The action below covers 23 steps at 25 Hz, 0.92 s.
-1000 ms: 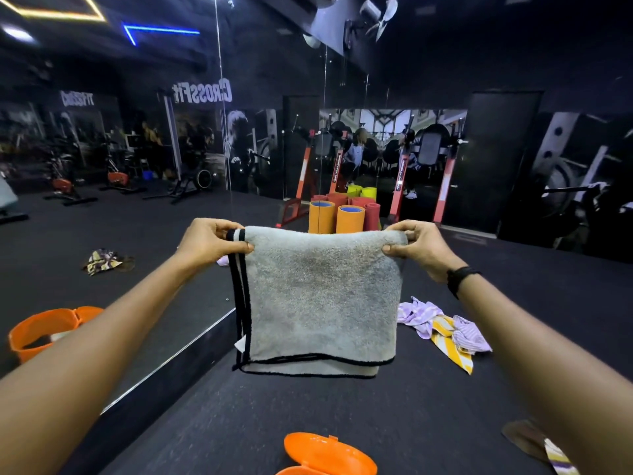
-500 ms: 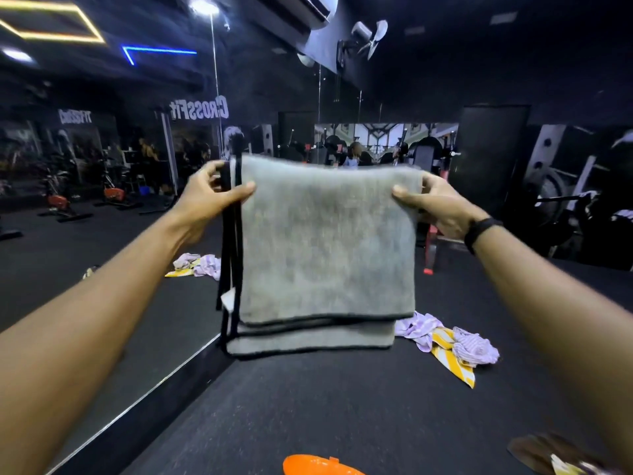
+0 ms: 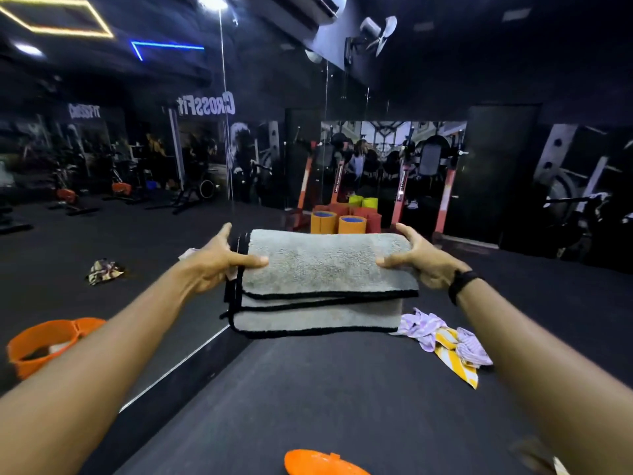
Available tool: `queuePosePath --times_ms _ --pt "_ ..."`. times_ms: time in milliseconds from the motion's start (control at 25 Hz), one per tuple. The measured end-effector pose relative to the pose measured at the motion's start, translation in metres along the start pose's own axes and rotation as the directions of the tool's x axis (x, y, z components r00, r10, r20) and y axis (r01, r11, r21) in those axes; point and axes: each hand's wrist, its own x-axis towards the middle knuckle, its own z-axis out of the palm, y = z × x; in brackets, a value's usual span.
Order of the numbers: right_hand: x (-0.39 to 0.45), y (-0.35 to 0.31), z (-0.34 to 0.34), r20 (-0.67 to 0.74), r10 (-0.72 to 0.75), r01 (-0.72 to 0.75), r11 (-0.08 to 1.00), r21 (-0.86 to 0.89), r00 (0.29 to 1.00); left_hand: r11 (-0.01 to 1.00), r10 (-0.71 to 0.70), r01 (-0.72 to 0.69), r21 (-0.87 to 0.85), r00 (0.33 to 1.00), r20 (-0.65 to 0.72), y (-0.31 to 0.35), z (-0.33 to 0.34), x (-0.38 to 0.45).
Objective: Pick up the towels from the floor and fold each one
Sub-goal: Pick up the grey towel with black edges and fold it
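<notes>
You hold the grey towel [image 3: 325, 269] out in front of you at 12 o'clock, at arm's length and clear of the floor [image 3: 308, 389]. Your left hand [image 3: 219, 262] pinches its left edge — thumb laid across the top face, the other fingers hidden under the cloth. Your right hand [image 3: 421, 258] does the same at the right edge, thumb on top, a black wristband [image 3: 462, 284] just behind it. Gripping both ends this way keeps the layers stacked and flat, so the fold does not slide apart. The black-trimmed edges show at the front in several layers, not quite flush, which suggests the folding is well along but could use squaring up.

More work waits on the floor: a striped towel [image 3: 448, 344] lies crumpled at 2 o'clock, just below and beside the grey one, and a patterned cloth [image 3: 102, 270] sits at 10 o'clock, though it seems to lie in the mirror that runs along your left, so it may be only a reflection. An orange basket [image 3: 48, 344] shows at 8 o'clock, also on the mirror side, and an orange lid [image 3: 322, 462] at 6 o'clock — likely where the folded pieces belong.
</notes>
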Motion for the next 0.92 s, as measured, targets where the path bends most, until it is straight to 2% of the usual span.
queuePosePath --times_ms 80,200,240,320,360,400,480,560,680,760,840,920 --pt "-0.001 0.003 -0.004 0.065 -0.024 0.035 0.984 -0.174 0.998 0.972 0.052 -0.050 0.228 0.999 -0.006 -0.004 -0.003 0.000" --pt "0.000 0.013 -0.004 0.098 -0.075 0.119 0.794 -0.597 0.992 0.807 0.194 -0.144 0.573 0.981 -0.027 -0.011 -0.008 0.005" --pt "-0.001 0.016 -0.002 0.083 -0.113 0.139 0.731 -0.668 0.990 0.742 0.235 -0.152 0.653 0.971 -0.042 -0.013 -0.009 0.005" --pt "-0.002 0.018 -0.004 0.039 -0.188 0.158 0.681 -0.715 0.981 0.660 0.307 -0.150 0.736 0.948 -0.082 -0.012 -0.011 0.004" --pt "-0.001 0.018 -0.006 0.034 -0.212 0.175 0.693 -0.699 0.977 0.663 0.327 -0.175 0.727 0.942 -0.071 -0.013 -0.014 0.004" --pt "-0.003 0.017 -0.007 0.040 -0.224 0.199 0.756 -0.623 0.974 0.723 0.317 -0.214 0.657 0.948 -0.040 -0.014 -0.016 0.002" --pt "-0.010 0.015 -0.006 0.044 -0.218 0.222 0.934 -0.279 0.975 0.895 0.268 -0.261 0.361 0.963 0.031 -0.013 -0.016 -0.009" --pt "-0.016 0.013 0.001 0.083 -0.168 0.172 0.984 -0.036 0.982 0.949 0.289 -0.286 0.130 0.957 0.000 -0.017 -0.013 -0.012" --pt "-0.022 0.019 0.011 0.151 -0.107 0.096 0.993 0.075 0.983 0.951 0.292 -0.301 -0.075 0.950 -0.112 -0.021 -0.002 -0.014" --pt "-0.025 0.028 0.016 0.235 -0.054 0.049 0.998 0.029 0.970 0.957 0.259 -0.276 -0.093 0.953 -0.154 -0.023 0.001 -0.013" --pt "-0.023 0.035 0.016 0.214 -0.021 0.022 1.000 -0.002 0.977 0.965 0.235 -0.245 -0.091 0.966 -0.109 -0.025 -0.002 -0.015" --pt "-0.022 0.033 0.013 0.152 -0.002 -0.008 0.998 0.067 0.988 0.980 0.162 -0.162 -0.112 0.987 -0.007 -0.029 -0.006 -0.017"
